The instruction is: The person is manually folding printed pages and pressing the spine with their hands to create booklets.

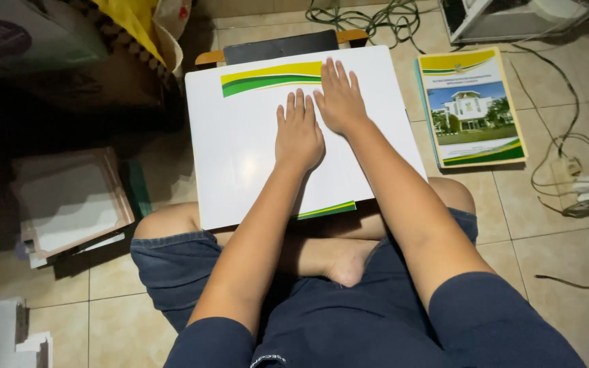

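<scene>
Person sat cross-legged on the tiled floor (553, 272). Large white sheet (240, 163) with green-yellow banding lay across the knees. Left hand (298, 135) and right hand (339, 101) pressed flat on it, fingers extended, gripping nothing. Stack of printed booklets (472, 105) lay just beside it.

Dark navy short-sleeved shirt, sleeves ending above the elbows; small pale lettering on the left sleeve hem, too small to make out. Dark blue denim shorts, hems ending at the knees. Forearms bare, both hands (299, 136) (339, 102) bare: no gloves, rings or watch showing. Legs bare below the shorts, one bare foot visible.
</scene>
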